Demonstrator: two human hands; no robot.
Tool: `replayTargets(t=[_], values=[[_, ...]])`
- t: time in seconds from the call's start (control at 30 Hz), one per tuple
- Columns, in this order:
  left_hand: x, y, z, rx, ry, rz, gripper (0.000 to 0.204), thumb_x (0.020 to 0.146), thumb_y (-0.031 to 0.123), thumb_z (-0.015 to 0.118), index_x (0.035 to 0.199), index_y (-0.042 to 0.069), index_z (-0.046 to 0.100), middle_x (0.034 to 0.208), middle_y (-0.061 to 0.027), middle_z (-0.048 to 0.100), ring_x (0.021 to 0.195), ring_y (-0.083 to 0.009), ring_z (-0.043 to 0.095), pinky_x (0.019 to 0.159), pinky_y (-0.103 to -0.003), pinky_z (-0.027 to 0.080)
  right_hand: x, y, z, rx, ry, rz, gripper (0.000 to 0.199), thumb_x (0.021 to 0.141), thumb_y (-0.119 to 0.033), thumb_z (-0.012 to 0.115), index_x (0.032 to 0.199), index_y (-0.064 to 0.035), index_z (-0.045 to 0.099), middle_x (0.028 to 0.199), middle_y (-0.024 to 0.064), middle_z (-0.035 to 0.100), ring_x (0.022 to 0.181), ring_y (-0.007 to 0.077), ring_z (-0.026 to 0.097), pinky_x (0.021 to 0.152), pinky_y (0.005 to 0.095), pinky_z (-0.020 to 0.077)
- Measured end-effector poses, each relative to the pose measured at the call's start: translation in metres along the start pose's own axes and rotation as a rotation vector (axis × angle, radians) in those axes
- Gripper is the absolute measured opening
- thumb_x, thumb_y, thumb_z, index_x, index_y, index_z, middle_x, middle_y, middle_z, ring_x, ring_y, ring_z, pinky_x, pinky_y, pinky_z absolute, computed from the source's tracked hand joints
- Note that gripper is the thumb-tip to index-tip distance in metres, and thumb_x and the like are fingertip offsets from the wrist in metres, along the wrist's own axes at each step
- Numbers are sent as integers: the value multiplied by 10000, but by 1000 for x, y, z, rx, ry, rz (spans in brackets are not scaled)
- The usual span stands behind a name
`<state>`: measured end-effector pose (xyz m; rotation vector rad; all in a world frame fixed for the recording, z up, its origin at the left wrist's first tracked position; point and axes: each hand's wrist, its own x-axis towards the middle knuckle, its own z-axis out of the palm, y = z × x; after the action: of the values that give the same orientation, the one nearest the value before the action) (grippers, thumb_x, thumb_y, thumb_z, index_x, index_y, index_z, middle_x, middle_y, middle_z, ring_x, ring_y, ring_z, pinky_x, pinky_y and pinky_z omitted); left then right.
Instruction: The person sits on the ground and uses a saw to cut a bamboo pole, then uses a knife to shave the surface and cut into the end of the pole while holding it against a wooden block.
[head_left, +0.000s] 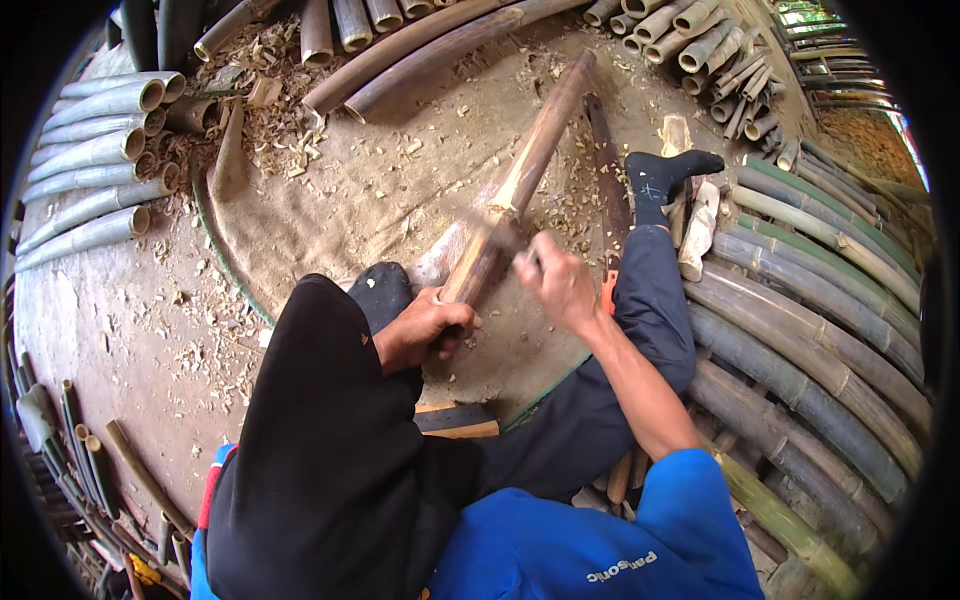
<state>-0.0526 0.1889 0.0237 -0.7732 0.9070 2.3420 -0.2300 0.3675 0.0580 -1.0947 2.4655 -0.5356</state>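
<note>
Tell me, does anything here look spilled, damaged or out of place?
Wood shavings lie scattered over the burlap mat and the bare ground. The bamboo pole held by the left hand looks stripped pale in its middle. The right hand holds a blurred tool against it. The stacked bamboo poles lie orderly.

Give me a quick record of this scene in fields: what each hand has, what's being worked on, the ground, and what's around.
left hand: grips the lower end of a bamboo pole
right hand: holds a blade, motion-blurred, against the pole
pole: brown, slanting up and away between the legs
ground: burlap mat strewn with wood chips
surroundings: cut bamboo stacked at left, longer poles at right
</note>
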Motion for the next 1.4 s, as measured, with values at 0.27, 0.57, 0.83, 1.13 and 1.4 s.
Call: replayTargets(t=[0.27, 0.57, 0.83, 1.13, 1.4], values=[[-5, 4, -6, -148, -201, -81, 223, 844, 148, 735, 953, 69, 558, 695, -20, 526, 535, -123, 508, 464, -307, 421, -1, 10, 8, 12, 82, 121, 484, 1057, -486, 458, 940, -24, 542, 695, 175, 624, 611, 333, 640, 574, 482, 489], [9, 15, 7, 199, 23, 171, 521, 875, 321, 778, 1208, -22, 573, 1022, -89, 628, 902, -173, 637, 743, -336, 541, -13, 29, -9, 142, 113, 259, 490, 1056, -496, 463, 967, -19, 533, 743, 200, 625, 669, 366, 650, 624, 490, 495], [34, 7, 12, 526, 229, 116, 623, 691, 164, 896, 1162, -89, 574, 848, -101, 639, 670, -178, 641, 537, -319, 506, 7, 14, -10, -7, 39, 380, 429, 1032, -485, 510, 1013, -56, 520, 801, 224, 699, 758, 396, 719, 649, 511, 553], [23, 1, -2, 507, 298, 186, 496, 693, 137, 872, 1046, -109, 625, 846, -118, 665, 687, -177, 645, 570, -341, 515, 10, 11, -10, -37, -38, 146, 467, 1030, -513, 496, 1028, -48, 540, 754, 238, 689, 740, 451, 704, 647, 557, 540], [8, 4, -4, 263, 156, 111, 468, 715, 62, 831, 1093, -47, 577, 814, -83, 633, 648, -202, 649, 553, -354, 539, 11, 12, 1, -9, 2, 18, 466, 1028, -495, 512, 1046, -31, 553, 782, 252, 681, 744, 432, 707, 648, 534, 550]])
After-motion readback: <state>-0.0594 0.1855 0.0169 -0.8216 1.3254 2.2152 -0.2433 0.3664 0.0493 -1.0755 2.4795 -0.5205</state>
